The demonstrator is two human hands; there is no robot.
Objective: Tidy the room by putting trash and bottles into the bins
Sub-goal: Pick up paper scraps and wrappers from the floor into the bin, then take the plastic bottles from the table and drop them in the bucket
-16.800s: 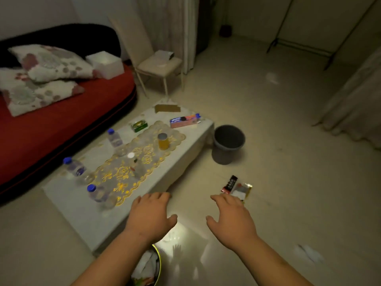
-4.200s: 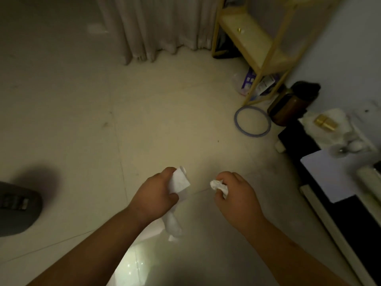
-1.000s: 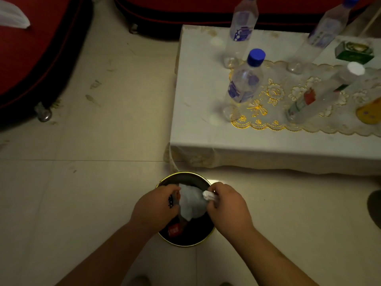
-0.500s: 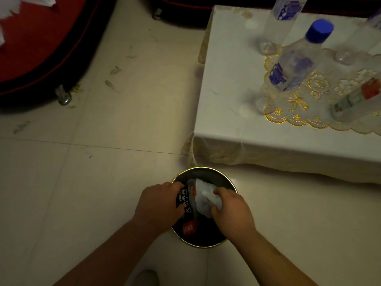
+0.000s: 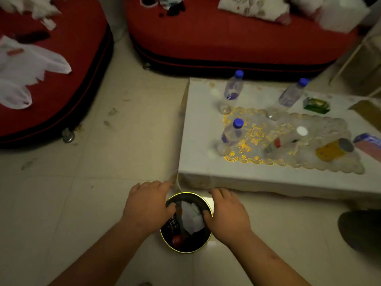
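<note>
Head view: left hand (image 5: 147, 205) and right hand (image 5: 225, 213) hover, fingers loosely spread and empty, over the floor bin (image 5: 186, 251) at the table's (image 5: 202, 162) near left corner, crumpled tissue (image 5: 191, 218) lying inside, the drop apparently done and the blue-capped bottles (image 5: 232, 134) on the table likely next to grasp.

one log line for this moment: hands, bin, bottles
left hand: fingers relaxed over bin | right hand: fingers relaxed over bin | white tissue: inside bin | blue-capped bottles: standing on table, not yet binned
</note>
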